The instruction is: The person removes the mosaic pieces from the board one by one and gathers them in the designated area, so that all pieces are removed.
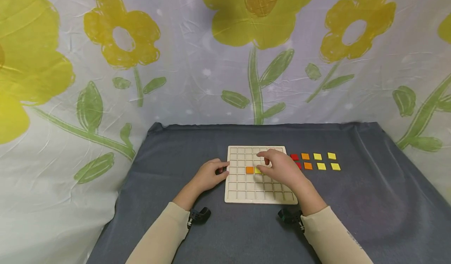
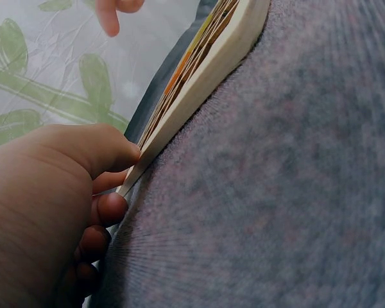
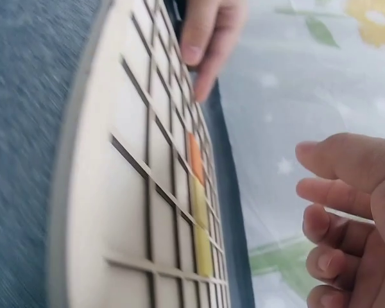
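Note:
A pale wooden grid board [image 1: 243,196] lies on the dark cloth. My left hand [image 1: 208,174] holds its left edge, thumb and index fingertips at the rim. Over the board's right part hovers my right hand [image 1: 282,167], thumb and index finger apart; in the right wrist view nothing is between them. An orange tile [image 1: 249,170] sits in a square near the board's middle. To its right is a yellow tile [image 1: 257,170], partly covered by my right thumb in the head view. The right wrist view shows yellow [image 3: 203,247] filling two squares beside the orange.
Right of the board, loose tiles lie in two rows: red tiles [image 1: 294,156], orange tiles [image 1: 305,156] and several yellow tiles [image 1: 321,166]. My right hand hides part of the red ones. Behind the dark cloth [image 1: 197,138] hangs a flower-patterned curtain [image 1: 197,80].

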The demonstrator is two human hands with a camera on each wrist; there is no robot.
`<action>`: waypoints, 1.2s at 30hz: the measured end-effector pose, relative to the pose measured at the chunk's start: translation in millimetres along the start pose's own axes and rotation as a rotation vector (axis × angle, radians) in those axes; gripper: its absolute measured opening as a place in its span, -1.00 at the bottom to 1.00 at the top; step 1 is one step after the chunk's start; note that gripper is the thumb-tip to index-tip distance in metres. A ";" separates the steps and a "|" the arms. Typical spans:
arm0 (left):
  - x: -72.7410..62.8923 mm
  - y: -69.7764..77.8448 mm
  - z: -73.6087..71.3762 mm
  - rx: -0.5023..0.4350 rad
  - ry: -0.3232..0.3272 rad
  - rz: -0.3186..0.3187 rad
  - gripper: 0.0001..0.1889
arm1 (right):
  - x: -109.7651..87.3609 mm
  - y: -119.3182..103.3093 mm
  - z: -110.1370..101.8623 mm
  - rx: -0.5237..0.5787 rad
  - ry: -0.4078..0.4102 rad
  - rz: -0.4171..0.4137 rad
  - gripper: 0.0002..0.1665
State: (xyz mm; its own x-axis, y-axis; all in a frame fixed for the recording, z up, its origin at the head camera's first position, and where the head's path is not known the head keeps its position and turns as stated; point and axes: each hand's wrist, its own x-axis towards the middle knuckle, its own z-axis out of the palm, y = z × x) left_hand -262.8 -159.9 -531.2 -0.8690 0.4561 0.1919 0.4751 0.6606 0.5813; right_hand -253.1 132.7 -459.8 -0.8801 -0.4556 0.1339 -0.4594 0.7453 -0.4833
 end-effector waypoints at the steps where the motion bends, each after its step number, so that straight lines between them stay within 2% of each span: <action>1: -0.1 0.0 0.2 -0.002 0.002 0.001 -0.57 | 0.6 -1.2 2.6 -0.014 -0.004 -0.001 -0.49; 12: -0.5 -1.9 0.9 -0.011 0.002 -0.011 -0.57 | 5.6 -12.8 24.2 -0.078 -0.046 0.032 -0.51; 22: 0.7 -2.9 2.1 0.014 0.004 -0.005 -0.57 | 8.0 -5.5 39.6 -0.255 -0.079 -0.021 -0.61; 29: 1.3 -1.9 2.4 0.004 0.008 -0.019 -0.57 | 8.5 -3.3 41.5 -0.253 -0.028 -0.055 -0.69; 36: 0.9 -3.5 3.2 0.008 0.009 -0.012 -0.57 | 10.9 -2.3 46.1 -0.216 0.021 -0.046 -0.74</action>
State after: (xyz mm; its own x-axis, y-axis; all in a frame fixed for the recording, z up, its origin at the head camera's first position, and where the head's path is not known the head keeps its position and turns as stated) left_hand -264.8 -159.9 -535.6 -0.8760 0.4428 0.1914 0.4652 0.6708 0.5776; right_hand -256.1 103.6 -497.1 -0.8589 -0.4828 0.1709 -0.5122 0.8118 -0.2805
